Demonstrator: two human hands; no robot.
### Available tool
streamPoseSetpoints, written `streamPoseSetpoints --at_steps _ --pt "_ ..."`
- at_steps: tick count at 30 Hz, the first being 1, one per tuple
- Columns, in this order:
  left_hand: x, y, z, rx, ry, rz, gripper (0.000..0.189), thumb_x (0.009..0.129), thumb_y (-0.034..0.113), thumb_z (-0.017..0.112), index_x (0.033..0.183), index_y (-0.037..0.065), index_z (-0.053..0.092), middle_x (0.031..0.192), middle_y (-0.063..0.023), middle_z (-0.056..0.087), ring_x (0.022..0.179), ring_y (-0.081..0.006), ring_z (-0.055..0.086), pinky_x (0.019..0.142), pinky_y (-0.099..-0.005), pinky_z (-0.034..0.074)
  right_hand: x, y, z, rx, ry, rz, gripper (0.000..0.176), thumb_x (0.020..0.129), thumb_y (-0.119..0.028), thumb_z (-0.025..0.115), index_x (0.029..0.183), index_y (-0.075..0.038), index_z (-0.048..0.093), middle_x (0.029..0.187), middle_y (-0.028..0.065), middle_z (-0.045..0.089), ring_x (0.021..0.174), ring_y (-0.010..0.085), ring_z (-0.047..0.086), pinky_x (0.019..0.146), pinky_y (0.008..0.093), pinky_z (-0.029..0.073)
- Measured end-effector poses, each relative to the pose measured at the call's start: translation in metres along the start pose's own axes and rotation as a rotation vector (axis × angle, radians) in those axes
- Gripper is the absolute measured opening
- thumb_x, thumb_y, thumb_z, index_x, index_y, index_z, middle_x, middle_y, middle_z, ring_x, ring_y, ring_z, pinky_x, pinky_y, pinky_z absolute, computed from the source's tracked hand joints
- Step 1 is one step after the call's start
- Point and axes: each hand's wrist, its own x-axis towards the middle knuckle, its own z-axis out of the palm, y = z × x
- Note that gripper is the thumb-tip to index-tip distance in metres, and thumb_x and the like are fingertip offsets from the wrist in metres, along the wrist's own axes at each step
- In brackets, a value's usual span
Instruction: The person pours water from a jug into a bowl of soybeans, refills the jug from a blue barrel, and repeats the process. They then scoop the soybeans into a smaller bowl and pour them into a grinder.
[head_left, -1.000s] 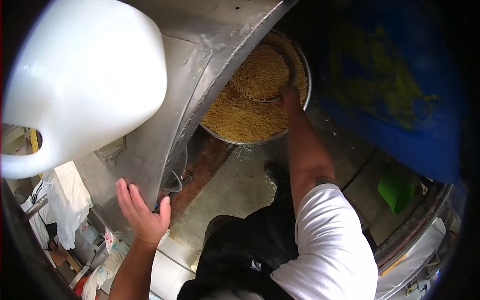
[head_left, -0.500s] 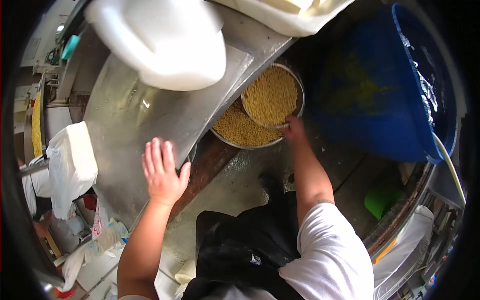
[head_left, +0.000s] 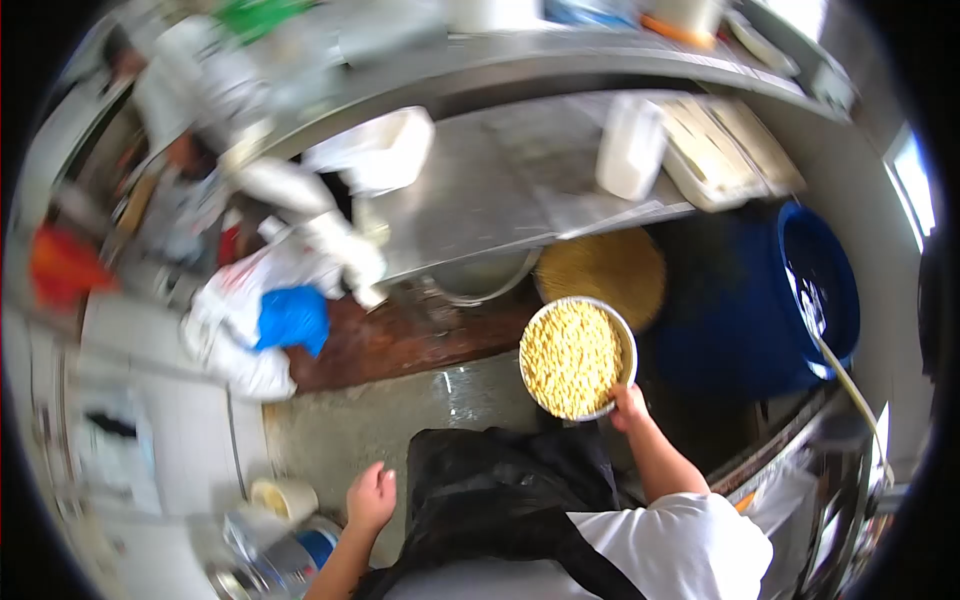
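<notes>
My right hand [head_left: 628,408] grips the rim of a round metal bowl [head_left: 629,350] at its lower right. Pale yellow beans [head_left: 570,358], probably soybeans, fill the bowl nearly to the brim. Behind it, partly under the steel table, a larger round container of beans [head_left: 615,270] stands low and blurred. My left hand [head_left: 372,497] hangs over the floor to the left of my black apron [head_left: 500,480]; its fingers are curled in and nothing shows in them.
A steel table [head_left: 500,160] runs across, carrying a white jug [head_left: 632,150] and a white tray [head_left: 710,185]. At right leans a big blue barrel [head_left: 720,310]. Another metal pot [head_left: 485,280] sits beneath the table. Bags [head_left: 240,320] lie left; another person's sleeve [head_left: 200,70] is farther back.
My right hand has lifted the bowl of beans off the larger container and drawn it towards me. My left hand has left the table and curled its fingers. The view has swung.
</notes>
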Motion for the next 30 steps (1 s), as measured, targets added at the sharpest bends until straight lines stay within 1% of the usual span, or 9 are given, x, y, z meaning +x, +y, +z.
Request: streamPoseSetpoints --at_steps 4,9,15,17,19,23,25,27,30 --pt "-0.186 -0.073 -0.095 0.03 0.159 -0.454 0.026 0.1 0.026 0.069 0.104 0.0 0.073 0.088 -0.0215 0.073 0.081 -0.0407 0.072 0.073 -0.0485 0.057 -0.065 0.066 0.092 -0.175 -0.222 0.153 0.064 0.077 0.011 0.05 0.141 0.01 0.054 0.128 0.026 0.068 0.113 0.0424 0.071 0.099 0.0561 0.06" --pt "-0.328 -0.069 -0.131 -0.001 0.519 -0.844 0.022 0.099 0.022 0.068 0.101 0.0 0.072 0.087 -0.0222 0.072 0.081 -0.0413 0.072 0.072 -0.0469 0.057 -0.126 0.163 0.241 -0.375 -0.546 0.388 0.065 0.079 0.01 0.051 0.144 0.007 0.052 0.135 0.0212 0.066 0.123 0.0397 0.066 0.108 0.0545 0.055" --pt "-0.363 -0.059 -0.169 -0.186 0.718 -1.137 0.023 0.099 0.022 0.069 0.107 0.001 0.074 0.094 -0.0236 0.074 0.088 -0.0411 0.073 0.077 -0.0455 0.058 -0.228 0.305 0.436 -0.693 -0.913 0.577 0.069 0.082 0.008 0.049 0.15 0.008 0.043 0.146 0.0243 0.057 0.129 0.0438 0.061 0.105 0.0615 0.055" --pt "-0.377 -0.063 -0.172 -0.229 0.79 -1.128 0.023 0.099 0.021 0.069 0.108 0.001 0.074 0.095 -0.0232 0.074 0.088 -0.0404 0.074 0.078 -0.0445 0.058 -0.279 0.367 0.5 -0.74 -0.998 0.648 0.067 0.082 0.008 0.049 0.149 0.009 0.042 0.147 0.0246 0.056 0.131 0.0446 0.06 0.105 0.0627 0.055" --pt "-0.384 -0.067 -0.184 -0.23 0.85 -1.193 0.023 0.099 0.021 0.07 0.109 0.001 0.074 0.095 -0.0227 0.074 0.087 -0.0394 0.074 0.078 -0.0439 0.058 -0.317 0.433 0.561 -0.776 -1.059 0.708 0.065 0.083 0.008 0.05 0.148 0.008 0.044 0.142 0.0243 0.058 0.127 0.0412 0.063 0.104 0.0557 0.058" --pt "-0.415 -0.073 -0.19 -0.238 1.011 -1.351 0.023 0.101 0.021 0.069 0.11 0.0 0.074 0.094 -0.021 0.074 0.084 -0.0358 0.074 0.077 -0.0425 0.058 -0.451 0.536 0.653 -0.775 -1.242 0.743 0.062 0.087 0.007 0.045 0.149 0.009 0.038 0.146 0.0272 0.054 0.131 0.0479 0.061 0.1 0.0718 0.057" --pt "-0.421 -0.077 -0.188 -0.195 1.068 -1.427 0.023 0.101 0.021 0.069 0.111 0.0 0.074 0.093 -0.0208 0.074 0.083 -0.0351 0.074 0.076 -0.0424 0.057 -0.503 0.583 0.693 -0.768 -1.309 0.74 0.066 0.087 0.008 0.044 0.152 0.008 0.035 0.145 0.028 0.053 0.128 0.0503 0.062 0.093 0.0741 0.059" --pt "-0.424 -0.08 -0.196 -0.151 1.11 -1.496 0.023 0.102 0.02 0.068 0.111 0.0 0.073 0.092 -0.0206 0.074 0.082 -0.0344 0.074 0.076 -0.0423 0.057 -0.54 0.645 0.73 -0.767 -1.355 0.758 0.072 0.087 0.008 0.044 0.157 0.001 0.032 0.144 0.0271 0.055 0.12 0.0495 0.067 0.088 0.0697 0.064" --pt "-0.426 -0.087 -0.211 -0.092 1.141 -1.559 0.023 0.102 0.02 0.068 0.112 -0.001 0.073 0.091 -0.0207 0.074 0.081 -0.0341 0.073 0.075 -0.042 0.057 -0.606 0.697 0.754 -0.688 -1.531 0.565 0.076 0.087 0.008 0.043 0.16 -0.008 0.032 0.138 0.0249 0.059 0.105 0.0466 0.073 0.069 0.0627 0.068"
